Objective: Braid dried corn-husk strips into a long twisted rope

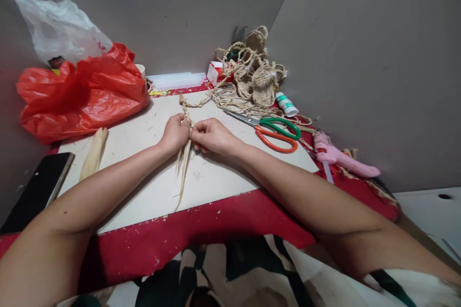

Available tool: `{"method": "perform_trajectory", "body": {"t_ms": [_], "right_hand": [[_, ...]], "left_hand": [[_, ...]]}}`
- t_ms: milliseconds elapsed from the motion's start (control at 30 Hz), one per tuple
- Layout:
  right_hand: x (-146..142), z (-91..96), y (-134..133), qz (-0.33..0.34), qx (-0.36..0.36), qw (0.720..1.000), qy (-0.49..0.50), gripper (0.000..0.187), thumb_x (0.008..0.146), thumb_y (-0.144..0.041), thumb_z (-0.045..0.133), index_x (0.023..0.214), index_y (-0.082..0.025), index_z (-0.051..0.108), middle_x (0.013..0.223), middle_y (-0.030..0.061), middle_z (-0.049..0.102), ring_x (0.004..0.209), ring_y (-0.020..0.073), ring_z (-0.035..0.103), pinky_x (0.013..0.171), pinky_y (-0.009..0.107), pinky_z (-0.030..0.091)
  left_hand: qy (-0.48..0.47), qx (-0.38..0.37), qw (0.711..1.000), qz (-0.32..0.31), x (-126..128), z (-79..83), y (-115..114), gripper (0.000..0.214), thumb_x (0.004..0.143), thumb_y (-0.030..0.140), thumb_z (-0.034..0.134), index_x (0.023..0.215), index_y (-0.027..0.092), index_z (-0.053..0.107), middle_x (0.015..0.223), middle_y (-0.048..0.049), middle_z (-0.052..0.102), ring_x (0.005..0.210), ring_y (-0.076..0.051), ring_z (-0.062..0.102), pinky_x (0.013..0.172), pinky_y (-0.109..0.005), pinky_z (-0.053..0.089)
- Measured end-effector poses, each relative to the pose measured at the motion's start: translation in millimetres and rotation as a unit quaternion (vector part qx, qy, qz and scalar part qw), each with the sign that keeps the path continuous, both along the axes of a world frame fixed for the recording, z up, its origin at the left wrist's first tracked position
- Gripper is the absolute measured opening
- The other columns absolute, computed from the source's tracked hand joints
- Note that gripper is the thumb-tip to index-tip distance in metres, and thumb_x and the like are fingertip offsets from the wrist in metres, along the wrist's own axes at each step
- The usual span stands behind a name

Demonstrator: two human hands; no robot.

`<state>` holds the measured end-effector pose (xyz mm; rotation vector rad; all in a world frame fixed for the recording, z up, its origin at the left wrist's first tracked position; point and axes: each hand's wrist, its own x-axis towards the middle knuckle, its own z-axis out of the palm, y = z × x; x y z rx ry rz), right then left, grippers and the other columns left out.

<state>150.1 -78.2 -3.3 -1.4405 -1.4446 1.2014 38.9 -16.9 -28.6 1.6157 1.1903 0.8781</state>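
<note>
My left hand [176,132] is closed in a pinch on a braided straw cord, near the middle of the white board [223,177]. Right beside it, my right hand [212,135] pinches the same straw, with thumb and forefinger together. Loose pale straw strands [185,165] hang from between the hands toward me. Beyond my fingers the braided straw cord [194,104] runs back and right to a tangled heap of braid [248,76]. My fingers hide the spot where the strands meet the braid.
Scissors [275,129] with green and orange handles lie right of my hands. Further right are a pink glue gun [342,156] and a small white-green bottle [286,104]. On the left are a red plastic bag [86,96], a straw bundle [94,153] and a phone [38,189]. Grey walls enclose the back.
</note>
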Motion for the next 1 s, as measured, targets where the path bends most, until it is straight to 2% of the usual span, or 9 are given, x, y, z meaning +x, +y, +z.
{"method": "perform_trajectory", "body": {"t_ms": [100,333,600,733,867,1000], "right_hand": [[-2,-2.1,0,-0.007,0.011,1.0,0.01,0.022,0.07,-0.006,0.048,0.05,-0.014,0.047,0.042,-0.003,0.051,0.03,0.0035,0.038,0.032,0.015,0.027],[-4,-1.4,-2,-0.004,-0.014,0.998,0.064,0.021,0.074,-0.01,0.046,0.054,-0.014,0.049,0.045,-0.0016,0.054,0.03,0.0048,0.039,0.032,0.017,0.028],[-8,-9.7,4,-0.045,0.067,0.995,-0.056,0.02,0.066,-0.01,0.049,0.048,-0.015,0.045,0.04,-0.0043,0.045,0.035,0.0041,0.037,0.038,0.018,0.025],[2,-14.9,8,-0.087,0.04,0.993,-0.076,0.016,0.065,-0.012,0.053,0.05,-0.015,0.047,0.039,-0.0047,0.046,0.036,0.0047,0.037,0.04,0.018,0.026],[18,-6.5,13,-0.12,0.05,0.991,0.011,0.018,0.069,-0.013,0.051,0.051,-0.015,0.046,0.043,-0.0041,0.048,0.036,0.0049,0.04,0.039,0.017,0.029],[34,13.5,19,-0.17,0.06,0.967,0.181,0.013,0.077,-0.02,0.051,0.065,-0.016,0.048,0.063,-0.001,0.061,0.051,0.007,0.055,0.049,0.017,0.042]], "left_hand": [[-0.015,0.012,1.0,-0.01,1,-2.1,0,0.016,0.079,0.022,0.049,0.065,0.017,0.048,0.052,0.0028,0.049,0.053,-0.012,0.048,0.052,-0.021,0.037],[-0.072,-0.046,0.996,-0.024,3,1.0,-4,0.019,0.082,0.019,0.047,0.063,0.017,0.044,0.044,0.0047,0.044,0.04,-0.009,0.044,0.043,-0.019,0.032],[-0.079,-0.066,0.995,-0.011,3,5.6,-7,0.019,0.081,0.016,0.047,0.062,0.016,0.045,0.043,0.0045,0.047,0.036,-0.008,0.042,0.039,-0.018,0.03],[-0.107,-0.073,0.992,-0.009,2,9.8,-7,0.02,0.082,0.015,0.047,0.062,0.017,0.043,0.04,0.0073,0.039,0.034,-0.005,0.034,0.038,-0.017,0.026],[-0.122,-0.112,0.986,-0.018,2,11.1,-7,0.02,0.083,0.015,0.046,0.064,0.017,0.042,0.039,0.0085,0.036,0.032,-0.004,0.029,0.038,-0.016,0.022],[-0.128,-0.126,0.984,-0.015,2,8.5,-4,0.022,0.084,0.018,0.047,0.063,0.017,0.042,0.039,0.0076,0.037,0.03,-0.005,0.03,0.036,-0.017,0.018]]}}
